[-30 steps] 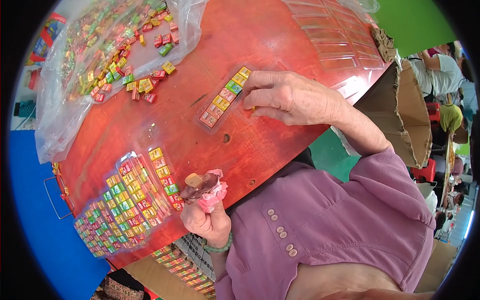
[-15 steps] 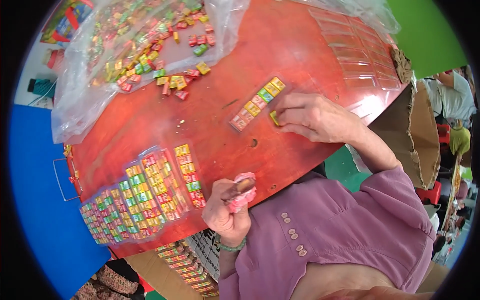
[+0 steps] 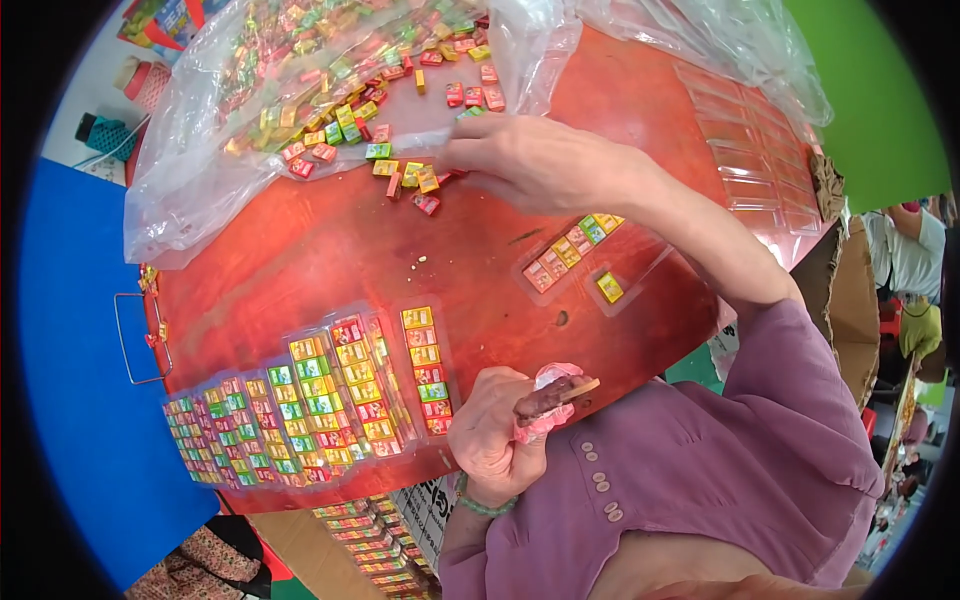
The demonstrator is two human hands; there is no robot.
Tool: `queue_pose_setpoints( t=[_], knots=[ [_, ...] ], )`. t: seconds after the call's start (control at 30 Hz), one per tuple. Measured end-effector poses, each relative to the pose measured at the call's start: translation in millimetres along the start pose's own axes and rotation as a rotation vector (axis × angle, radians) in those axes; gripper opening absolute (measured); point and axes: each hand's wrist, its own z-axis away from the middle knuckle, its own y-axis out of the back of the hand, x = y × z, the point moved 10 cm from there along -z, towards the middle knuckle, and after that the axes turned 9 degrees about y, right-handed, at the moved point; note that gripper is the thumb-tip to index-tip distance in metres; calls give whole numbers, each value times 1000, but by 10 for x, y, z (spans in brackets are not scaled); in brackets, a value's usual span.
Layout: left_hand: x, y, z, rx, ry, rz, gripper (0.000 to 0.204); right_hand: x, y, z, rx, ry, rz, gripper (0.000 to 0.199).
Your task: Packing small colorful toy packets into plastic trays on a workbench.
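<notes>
My right hand reaches over loose little coloured boxes at the edge of a clear plastic bag. Its fingers are stretched out and apart, their tips beside a red box. Under that forearm lies a clear strip tray holding a row of small boxes. Nearer me a second clear tray holds a single yellow box. My left hand is closed around a crumpled pink wrapper, from which a brown bar on a flat tan stick sticks out.
Filled strip trays stand in overlapping rows at the left front, with one filled strip beside them. Stacked clear trays lie at the far right of the red table. A cardboard box stands off the right edge.
My right hand has moved left and away from me to the loose boxes, leaving the yellow box in its tray. My left hand still holds the wrapped bar, now tilted differently. The view has shifted.
</notes>
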Motion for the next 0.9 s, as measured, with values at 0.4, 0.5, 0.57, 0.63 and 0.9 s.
queue_pose_setpoints(
  t=[0.4,0.5,0.57,0.63,0.9],
  knots=[
    [74,-21,-52,-89,-63,-35,22,184,-157,25,-43,-52,-43,25],
    [80,-41,-43,-98,-72,-82,22,261,-43,150,7,-142,-123,20],
    [79,-44,-27,-89,-77,-89,22,313,7,249,2,-192,-122,19],
    [83,-52,-16,-82,-80,-97,22,370,91,361,101,-211,-229,21],
    [86,-66,-24,-59,-85,-98,17,584,-21,573,83,-343,-357,19]
  ],
)
